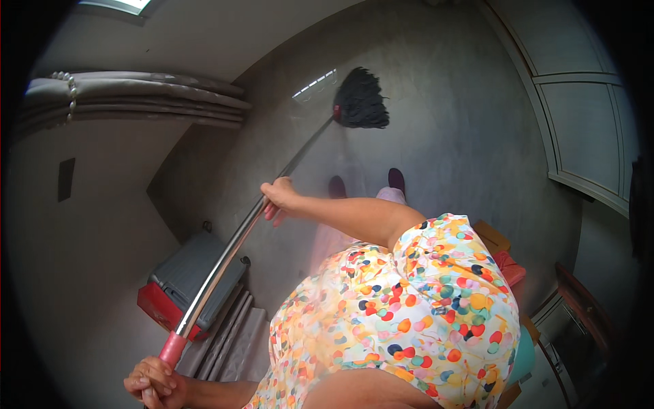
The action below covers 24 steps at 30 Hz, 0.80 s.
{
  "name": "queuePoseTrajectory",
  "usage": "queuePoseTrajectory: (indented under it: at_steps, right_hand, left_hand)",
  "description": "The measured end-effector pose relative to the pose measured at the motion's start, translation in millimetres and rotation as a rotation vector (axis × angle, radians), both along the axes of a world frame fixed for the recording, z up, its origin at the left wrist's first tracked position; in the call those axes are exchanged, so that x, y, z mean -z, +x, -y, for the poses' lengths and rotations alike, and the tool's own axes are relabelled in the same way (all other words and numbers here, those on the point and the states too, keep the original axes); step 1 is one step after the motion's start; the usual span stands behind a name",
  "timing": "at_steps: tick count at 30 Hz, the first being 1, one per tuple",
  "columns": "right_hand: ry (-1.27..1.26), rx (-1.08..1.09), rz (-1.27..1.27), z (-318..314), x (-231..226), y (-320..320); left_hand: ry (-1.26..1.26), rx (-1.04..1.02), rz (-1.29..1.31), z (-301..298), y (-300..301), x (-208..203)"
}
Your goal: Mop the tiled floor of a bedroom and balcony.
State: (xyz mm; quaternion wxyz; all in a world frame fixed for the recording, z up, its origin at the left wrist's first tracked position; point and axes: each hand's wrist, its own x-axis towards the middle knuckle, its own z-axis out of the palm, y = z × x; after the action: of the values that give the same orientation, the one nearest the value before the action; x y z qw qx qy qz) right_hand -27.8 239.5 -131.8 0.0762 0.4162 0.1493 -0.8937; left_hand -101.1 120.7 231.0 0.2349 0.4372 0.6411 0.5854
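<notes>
A long-handled mop (228, 253) slants across the view, from the lower left up to the floor ahead. My left hand (155, 383) is closed around the handle's upper end, by its pink grip. Farther down the metal pole, my right hand (281, 196) holds it with the fingers curled about it. The mop's dark grey strands (363, 100) lie spread on the grey floor (443, 116), beyond my two dark shoes. A small red joint links pole and strands.
At the left stands a grey suitcase (204, 266) beside a red box (155, 307), below the pole. A gathered curtain (150, 99) with a beaded tie hangs at the upper left. Pale panelled cabinet doors (579, 123) line the right. A red bundle (509, 268) lies behind me at the right.
</notes>
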Motion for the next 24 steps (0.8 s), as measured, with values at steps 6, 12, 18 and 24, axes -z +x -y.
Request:
queuePoseTrajectory:
  at_steps: [6, 12, 18, 24]
  right_hand:
    - [-0.107, 0.070, -0.025, 12, -20, -35]
    - [-0.157, 0.117, 0.026, 24, -33, -37]
    - [-0.202, 0.080, 0.025, 71, -61, -46]
    - [-0.178, 0.061, 0.051, 97, -73, -55]
  left_hand:
    - [0.213, 0.117, -0.109, -35, 13, -8]
    - [0.261, 0.081, -0.069, -23, 15, -19]
    - [0.240, 0.066, -0.139, 19, -1, -55]
    - [0.207, -0.019, -0.032, 78, -63, -68]
